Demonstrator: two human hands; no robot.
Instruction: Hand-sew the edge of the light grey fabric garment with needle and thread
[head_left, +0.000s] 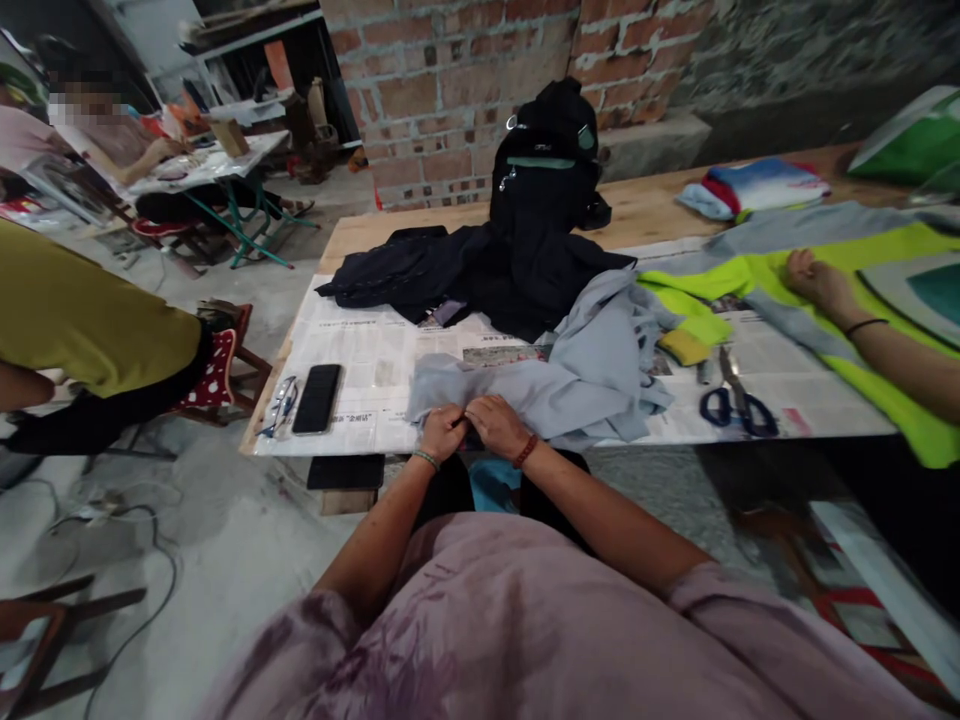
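My left hand (442,430) and my right hand (496,424) sit side by side at the near edge of the table, both pinching the near edge of a pale grey-blue cloth (570,375). The cloth lies crumpled on newspaper (375,360) that covers the wooden table (352,235). What lies under my fingers is hidden by the cloth's fold.
A black phone (317,398) and glasses (279,405) lie left of my hands. Blue-handled scissors (739,408) lie to the right. A black backpack (546,150) and dark garment (465,275) sit behind. Another person's hand (819,280) rests on neon-yellow fabric (885,385). People sit at left.
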